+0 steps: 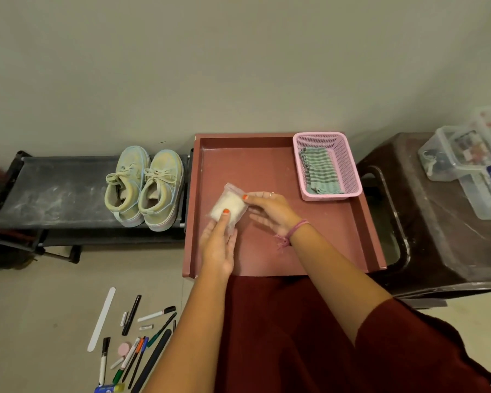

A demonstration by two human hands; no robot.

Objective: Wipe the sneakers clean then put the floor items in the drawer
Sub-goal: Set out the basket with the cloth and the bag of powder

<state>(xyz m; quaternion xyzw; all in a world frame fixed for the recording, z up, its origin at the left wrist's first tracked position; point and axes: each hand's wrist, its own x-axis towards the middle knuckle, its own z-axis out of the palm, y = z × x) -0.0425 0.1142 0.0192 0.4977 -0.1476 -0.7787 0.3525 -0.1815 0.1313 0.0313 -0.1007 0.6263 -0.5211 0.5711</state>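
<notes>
A pair of pale dusty sneakers stands side by side on a low black rack at the left. Over the open reddish drawer I hold a small clear zip bag of white powder. My left hand supports the bag from below with its thumb pressed on the front. My right hand pinches the bag's right edge. Several pens, markers and files lie scattered on the floor at the lower left.
A pink plastic basket with a green striped cloth sits in the drawer's back right corner. A dark brown plastic stool at the right carries clear lidded boxes. A plain wall rises behind everything.
</notes>
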